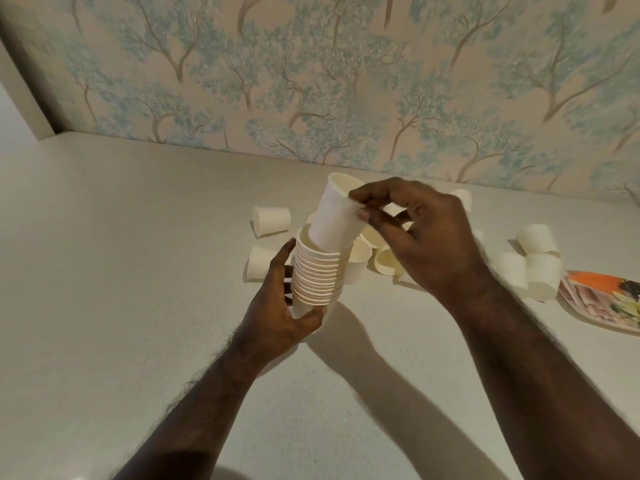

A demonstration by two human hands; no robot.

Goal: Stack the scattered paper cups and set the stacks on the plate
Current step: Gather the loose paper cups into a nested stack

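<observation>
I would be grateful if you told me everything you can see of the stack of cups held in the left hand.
The stack of cups is plain white paper, about a dozen nested with rolled rims showing as tight rings. It is held above the table, tilted slightly, mouth up. The left hand grips its lower end. The top cup, pinched by the right hand, sits partly inside, not fully seated.
</observation>
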